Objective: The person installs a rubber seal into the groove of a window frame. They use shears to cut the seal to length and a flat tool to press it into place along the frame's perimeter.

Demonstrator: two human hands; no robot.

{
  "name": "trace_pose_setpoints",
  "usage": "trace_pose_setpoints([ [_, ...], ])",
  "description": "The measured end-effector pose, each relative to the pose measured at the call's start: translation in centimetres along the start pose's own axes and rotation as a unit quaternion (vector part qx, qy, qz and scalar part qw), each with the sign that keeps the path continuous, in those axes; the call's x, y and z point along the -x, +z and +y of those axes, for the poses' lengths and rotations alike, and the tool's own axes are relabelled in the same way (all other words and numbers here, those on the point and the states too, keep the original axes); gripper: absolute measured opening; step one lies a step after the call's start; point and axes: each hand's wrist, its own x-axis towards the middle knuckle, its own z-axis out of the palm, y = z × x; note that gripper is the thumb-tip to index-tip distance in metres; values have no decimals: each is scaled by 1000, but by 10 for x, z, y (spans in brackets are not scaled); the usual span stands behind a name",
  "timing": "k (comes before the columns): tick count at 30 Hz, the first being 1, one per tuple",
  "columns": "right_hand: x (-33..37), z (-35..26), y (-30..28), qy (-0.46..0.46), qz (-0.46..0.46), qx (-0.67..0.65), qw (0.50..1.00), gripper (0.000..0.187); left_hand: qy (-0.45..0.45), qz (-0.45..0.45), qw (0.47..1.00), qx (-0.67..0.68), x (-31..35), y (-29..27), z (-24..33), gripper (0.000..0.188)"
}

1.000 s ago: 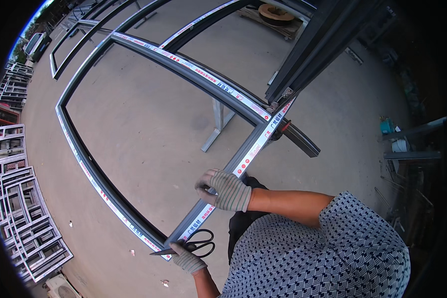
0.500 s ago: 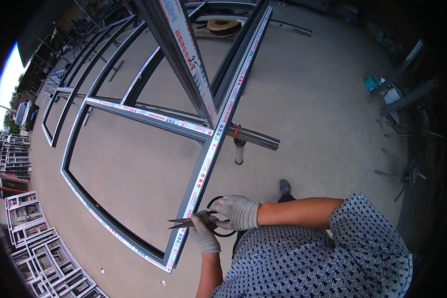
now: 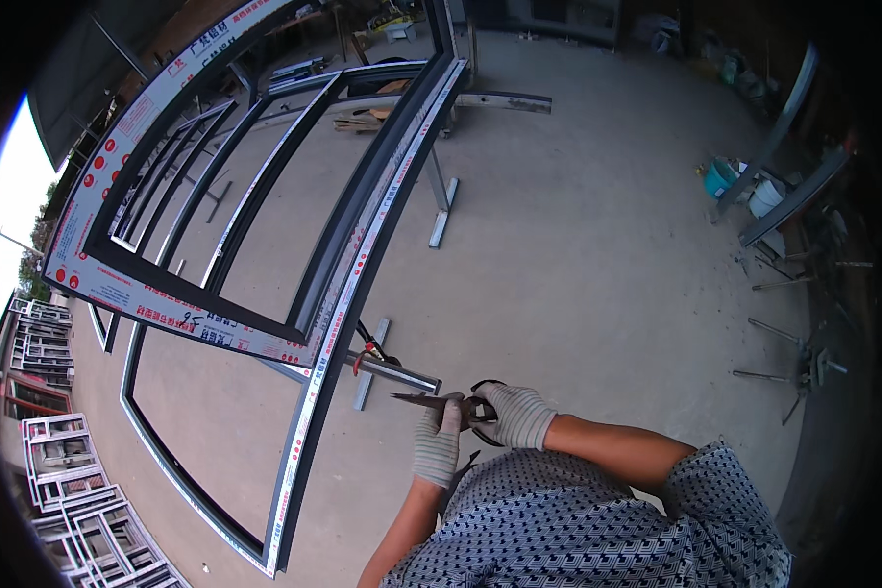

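While a long taped frame (image 3: 304, 421) is stretching near to far at left, a broad white-faced frame (image 3: 167, 316) is overlapping it. Far right, a teal bucket (image 3: 719, 179) is sitting. Near: left gloved hand (image 3: 436, 447), its fingers clamping around the dark scissors (image 3: 419, 400); right gloved hand (image 3: 519, 416), its fingers gripping their handles. The scissors are pointing left, right of the long frame.

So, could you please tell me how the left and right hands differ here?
The left hand is nearer the pointed end of the scissors; the right hand is at the handle end. The left hand sits lower in view than the right hand. Both wear pale gloves.
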Motion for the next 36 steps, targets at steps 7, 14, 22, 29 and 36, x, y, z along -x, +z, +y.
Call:
trace_pose_setpoints([
  [7,20,122,-99,149,146,-57,976,45,-24,-79,995,-48,-61,95,27,42],
  [14,-20,231,-145,158,309,-167,923,37,-71,-74,990,-99,-156,135,23,36],
  [22,-35,414,-201,374,345,-96,855,41,-118,-103,981,-111,-322,235,20,34],
  [29,45,524,-218,582,407,-457,536,40,-42,-201,957,-206,-458,334,119,37],
  [36,19,539,-263,610,400,-547,411,43,-1,-219,946,-241,-574,438,158,35],
])
